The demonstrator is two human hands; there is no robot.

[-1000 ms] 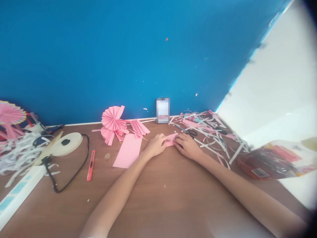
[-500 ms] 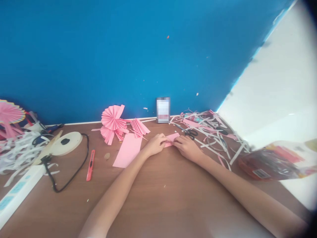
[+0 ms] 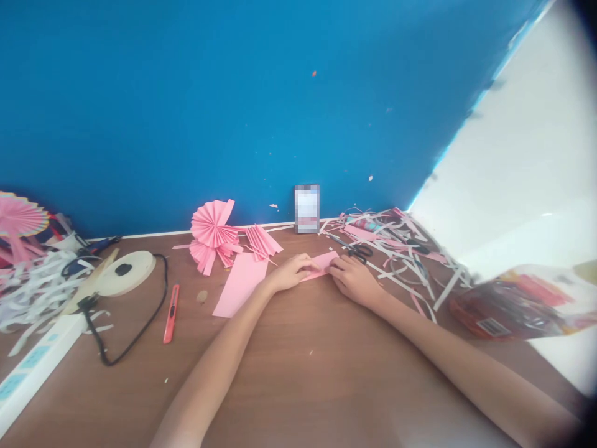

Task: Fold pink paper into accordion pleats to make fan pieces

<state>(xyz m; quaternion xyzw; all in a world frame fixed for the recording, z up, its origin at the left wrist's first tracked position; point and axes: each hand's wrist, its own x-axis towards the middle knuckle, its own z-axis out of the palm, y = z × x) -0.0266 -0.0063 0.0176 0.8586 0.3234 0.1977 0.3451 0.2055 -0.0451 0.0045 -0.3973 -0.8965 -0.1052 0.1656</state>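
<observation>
Item 1. Pink paper strip: lies on the brown surface at the far middle, close to the blue wall and between both hands. I read its long axis as running across the person, left to right, with the right end angled a little away toward the scissors. It looks flat or nearly so. I cannot tell how many layers it has.

Item 2. Left hand: fingers curled down and closed on the strip's near-left end.

Item 3. Right hand: fingers closed on the far-right end, knuckles up. From here I cannot tell whether either hand pinches the paper or only presses it flat.

Handling note, my judgement: this looks like creasing. I would hold one end still, line up the edges along the long axis, then run a fingertip along the fold so the crease stays straight and even.

Item 4. Surroundings:
- A flat pink sheet just left of the left hand.
- Pleated pink fans behind the sheet.
- A heap of paper offcuts to the right.
- A red utility knife, tape roll and black cable well to the left.
- A plastic packet at far right.
</observation>
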